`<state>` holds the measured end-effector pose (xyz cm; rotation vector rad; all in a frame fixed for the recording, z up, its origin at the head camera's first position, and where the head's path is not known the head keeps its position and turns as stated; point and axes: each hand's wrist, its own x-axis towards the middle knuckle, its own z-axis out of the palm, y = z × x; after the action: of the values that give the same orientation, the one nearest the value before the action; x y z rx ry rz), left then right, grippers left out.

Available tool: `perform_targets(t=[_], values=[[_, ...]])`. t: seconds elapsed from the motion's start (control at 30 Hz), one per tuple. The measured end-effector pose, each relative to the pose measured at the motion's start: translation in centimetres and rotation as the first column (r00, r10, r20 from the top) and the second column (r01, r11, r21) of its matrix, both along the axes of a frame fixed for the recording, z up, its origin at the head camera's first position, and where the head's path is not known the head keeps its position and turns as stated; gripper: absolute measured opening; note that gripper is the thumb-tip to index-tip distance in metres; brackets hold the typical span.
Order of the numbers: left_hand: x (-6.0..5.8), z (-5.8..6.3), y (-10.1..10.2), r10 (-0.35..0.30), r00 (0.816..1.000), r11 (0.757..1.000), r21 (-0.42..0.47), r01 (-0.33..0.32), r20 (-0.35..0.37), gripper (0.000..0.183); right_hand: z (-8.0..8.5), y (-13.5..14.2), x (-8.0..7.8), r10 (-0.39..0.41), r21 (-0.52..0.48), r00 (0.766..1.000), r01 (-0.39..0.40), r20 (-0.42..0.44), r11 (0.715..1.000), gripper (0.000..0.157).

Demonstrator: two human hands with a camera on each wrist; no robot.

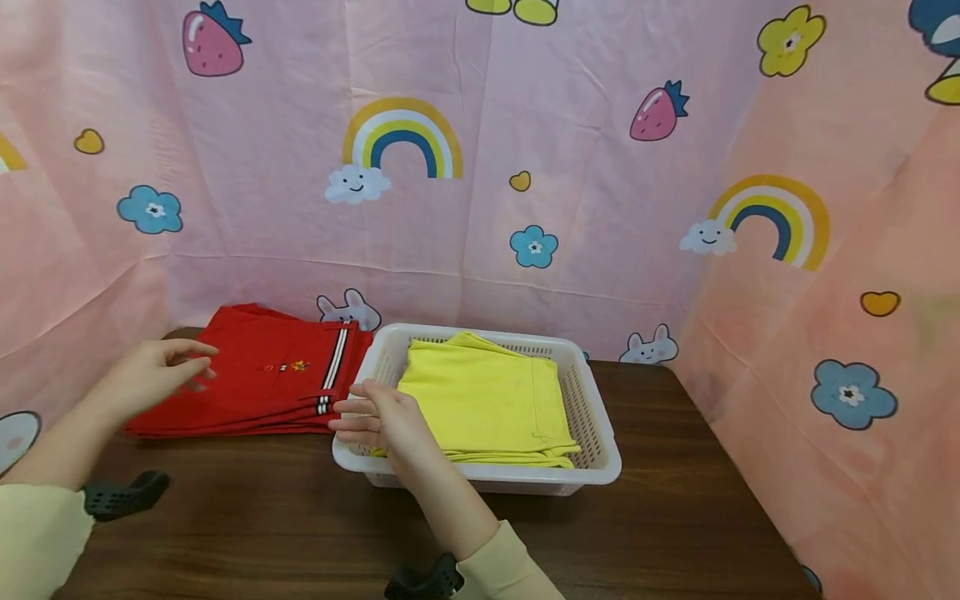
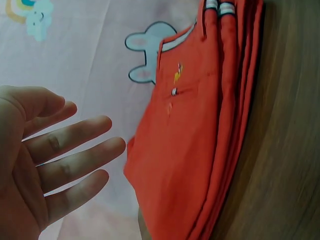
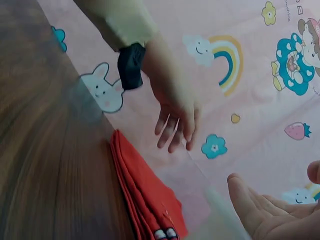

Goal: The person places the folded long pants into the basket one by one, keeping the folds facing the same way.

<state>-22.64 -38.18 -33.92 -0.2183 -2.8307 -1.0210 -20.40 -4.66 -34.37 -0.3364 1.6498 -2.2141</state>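
Folded red trousers (image 1: pixel 258 375) with a black-and-white striped waistband lie in several layers on the table, left of a white basket (image 1: pixel 600 442). In that basket is a folded yellow garment (image 1: pixel 480 396). My left hand (image 1: pixel 161 375) hovers over the left part of the trousers, holding nothing, its fingers loosely spread. In the left wrist view, a gap shows between those fingers (image 2: pixel 82 160) and the red cloth. My right hand (image 1: pixel 390 421) is over the basket's left rim with relaxed fingers, palm turned toward the trousers, and nothing in its grasp.
The brown wooden table (image 1: pixel 660 533) extends in front and to the right of the basket. A pink printed cloth (image 1: pixel 480 217) hangs behind the table and along both sides. Black bands (image 1: pixel 127 496) sit on both wrists.
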Motion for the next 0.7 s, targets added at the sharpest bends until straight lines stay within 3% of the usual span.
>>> perform_targets(t=[0.17,0.33,0.53,0.7], values=[[0.1,-0.3,-1.0,0.018,1.0,1.0,-0.011,-0.018,0.009,0.04,0.2,-1.4,1.0,0.08,-0.068,0.997,-0.08,-0.003,0.994,0.043],[0.0,-0.3,-1.7,0.028,0.999,0.999,-0.028,-0.027,0.015,0.041,0.5,-2.7,2.1,0.126,-0.132,0.991,-0.118,0.048,0.984,0.054],[-0.4,-0.2,-2.6,0.039,0.999,0.996,-0.081,-0.039,-0.001,0.038,0.1,-4.6,2.8,0.137,-0.225,0.979,-0.101,0.15,0.969,0.062],[-0.6,-0.4,-3.4,0.065,0.998,0.992,-0.106,-0.064,0.003,0.038,-0.9,-6.2,3.3,0.104,-0.271,0.968,-0.04,0.227,0.962,0.067]])
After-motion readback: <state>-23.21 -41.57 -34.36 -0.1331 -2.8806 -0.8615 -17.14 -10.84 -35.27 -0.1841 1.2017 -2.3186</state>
